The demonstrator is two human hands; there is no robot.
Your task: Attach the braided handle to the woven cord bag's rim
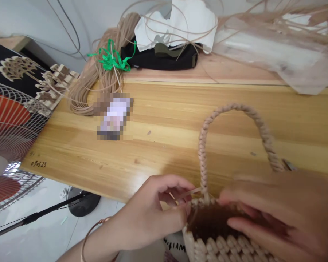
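A woven basket [229,251] of beige cord stands at the lower right, with a braided handle [203,145] arching above it. My left hand [164,207] is at the left side of its rim, beside the foot of the handle. Its thumb and fingers are closed on a thin strand of cord [194,191] that runs toward the handle. Over the basket's opening, my right hand [284,211] is blurred by motion. The right thumb and forefinger are apart, with the dark inside of the basket showing between them. The basket's lower part is cut off by the frame.
A coil of beige cord [82,91] with green ties [112,58] lies on the wooden table [164,156], near a pixelated phone [114,114]. Behind are a black pouch [164,60], white paper [194,22] and plastic wrapping [262,47]. A fan [8,127] stands left.
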